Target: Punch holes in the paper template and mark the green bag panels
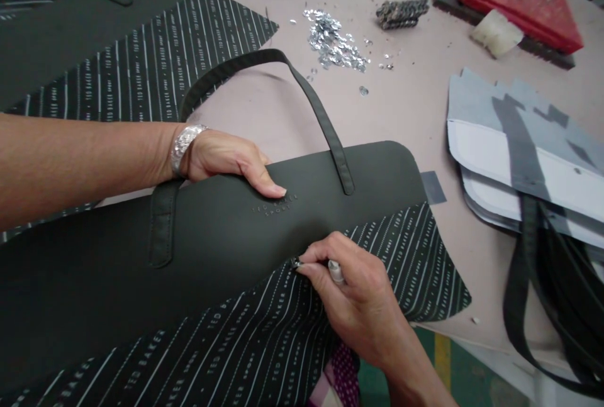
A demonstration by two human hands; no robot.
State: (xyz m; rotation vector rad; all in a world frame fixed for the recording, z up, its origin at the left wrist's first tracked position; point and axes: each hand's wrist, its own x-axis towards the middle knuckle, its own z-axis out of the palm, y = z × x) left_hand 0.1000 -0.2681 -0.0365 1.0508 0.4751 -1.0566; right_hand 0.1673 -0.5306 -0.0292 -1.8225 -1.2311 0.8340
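A dark green bag panel [226, 237] with a stamped brand name lies across the front, a strap handle [316, 102] attached along its top. My left hand [231, 158] grips the panel's upper edge, thumb on top and fingers hidden behind it. Black lining fabric [245, 338] with white printed stripes joins the panel's lower side. My right hand [353, 287] is closed, thumb and forefinger pinching at the lining's edge on a small shiny dark piece [296, 262]. A whitish, pen-like end [336, 272] sticks out of this hand; the rest of it is hidden.
Loose silver metal pieces [333, 42] lie in a heap beyond the handle. A dark ridged bundle [401, 14] and a red block [516, 1] are farther back. White-grey panels [495, 143] with black straps [557, 294] stack at right. Another bag piece [155, 61] lies at upper left.
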